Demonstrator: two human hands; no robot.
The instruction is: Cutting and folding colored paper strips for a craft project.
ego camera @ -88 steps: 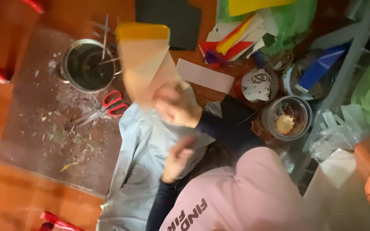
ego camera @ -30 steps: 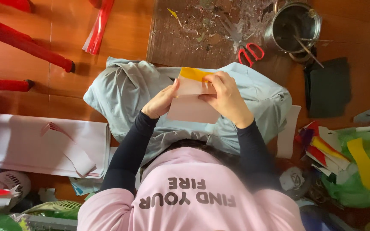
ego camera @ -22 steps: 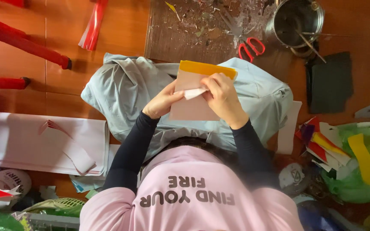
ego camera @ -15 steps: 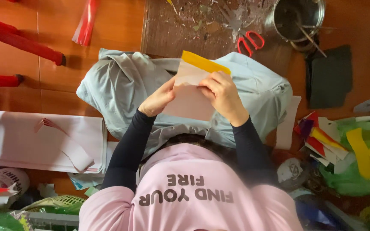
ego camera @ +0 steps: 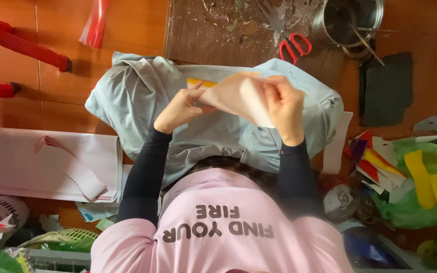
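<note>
Both hands, left hand (ego camera: 180,107) and right hand (ego camera: 283,103), pinch a folded paper sheet (ego camera: 238,96) with closed fingers above the grey cloth (ego camera: 137,96), red scissors (ego camera: 293,46) just beyond it on the wooden floor (ego camera: 127,30).

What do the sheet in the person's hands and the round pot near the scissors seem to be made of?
Sheet: probably thin paper, matt, pale with a yellow edge; it bends and creases between the fingers. Pot: likely metal, grey and shiny, with bright glints on its rim.
</note>
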